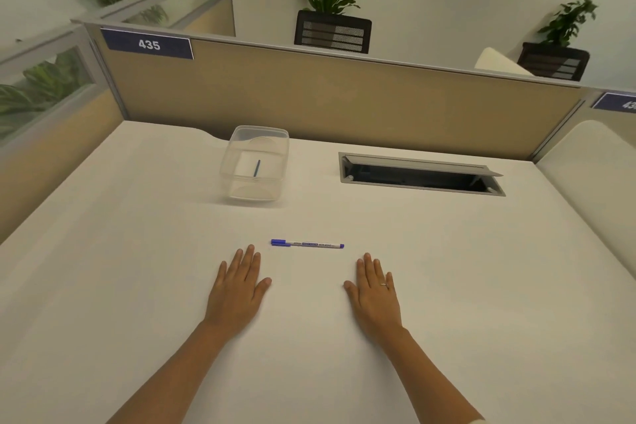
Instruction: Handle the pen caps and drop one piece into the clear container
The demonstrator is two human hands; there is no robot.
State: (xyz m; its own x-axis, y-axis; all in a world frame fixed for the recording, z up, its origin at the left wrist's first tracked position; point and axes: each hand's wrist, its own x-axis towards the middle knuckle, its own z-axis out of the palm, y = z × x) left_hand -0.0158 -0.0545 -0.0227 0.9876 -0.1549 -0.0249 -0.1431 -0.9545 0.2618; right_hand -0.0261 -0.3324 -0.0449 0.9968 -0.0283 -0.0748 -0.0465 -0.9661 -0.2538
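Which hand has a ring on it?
The right hand has it: a thin ring sits on one finger. The left hand has bare fingers. Both lie flat on the desk, near the pen.

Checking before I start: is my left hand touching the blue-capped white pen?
Apart. The head view shows bare desk between the left hand and the blue-capped white pen.
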